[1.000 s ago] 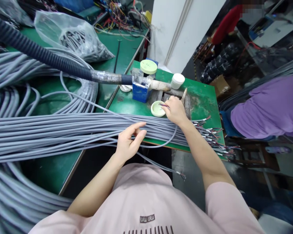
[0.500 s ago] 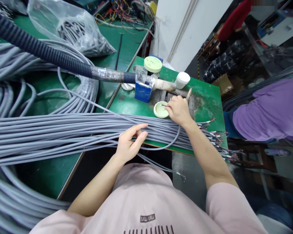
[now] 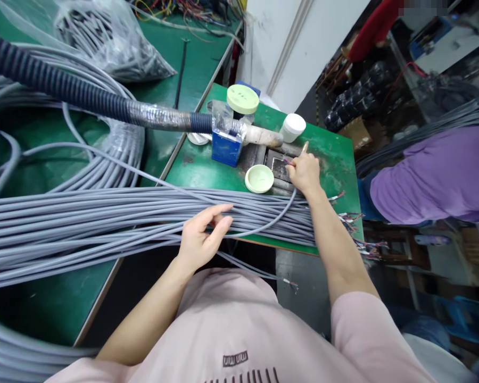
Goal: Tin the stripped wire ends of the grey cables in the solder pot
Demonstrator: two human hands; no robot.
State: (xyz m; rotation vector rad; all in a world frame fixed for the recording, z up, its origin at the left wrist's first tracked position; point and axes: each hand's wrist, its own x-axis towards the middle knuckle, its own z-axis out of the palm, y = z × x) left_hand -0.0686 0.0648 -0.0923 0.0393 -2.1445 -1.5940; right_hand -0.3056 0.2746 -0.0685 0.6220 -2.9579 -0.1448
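Note:
My right hand [image 3: 305, 173] is closed on the end of a grey cable [image 3: 284, 211]. Thin coloured wire ends [image 3: 289, 161] poke out past its fingertips, over a dark square metal pot [image 3: 278, 169] set among grimy bars. A shallow pale green dish [image 3: 259, 178] lies just left of that hand. A short stick [image 3: 305, 147] shows behind the knuckles; whether the hand touches it I cannot tell. My left hand [image 3: 203, 234] is at the front side of a thick bundle of grey cables [image 3: 151, 205], thumb and fingers apart, gripping nothing.
A ribbed black hose [image 3: 83, 93] crosses from the left to a blue box [image 3: 225, 149]. Behind stand a pale green-lidded jar [image 3: 242, 99] and a white tub [image 3: 292, 127]. Cable coils [image 3: 122, 143] and a bag of cable pieces [image 3: 115, 45] lie left. Someone in purple [image 3: 435, 178] is at right.
My right hand has moved the cable end right, from the pale green dish to over the dark square pot. The left hand keeps nearly the same pose. The whole view has shifted slightly.

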